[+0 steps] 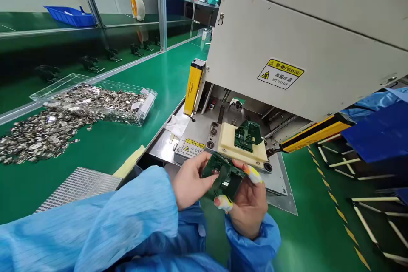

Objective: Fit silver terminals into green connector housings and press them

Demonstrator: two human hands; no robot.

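Both my hands grip a dark green plastic part (225, 178) in front of the machine. My left hand (193, 180) pinches its left side, the thumb lying on top near a small metallic piece. Around its right side close the fingers of my right hand (248, 204), with yellow-and-white coverings on the thumb and a finger. Just beyond, a similar dark green part (247, 136) sits on a cream fixture block (228, 136) on the machine's metal base.
The grey press housing (270, 38) hangs over the fixture, with yellow safety bars (194, 87) at its sides. On the green bench at left, small metal pieces (41, 136) lie heaped beside a clear tray (148, 108). A metal grid (79, 187) is nearer.
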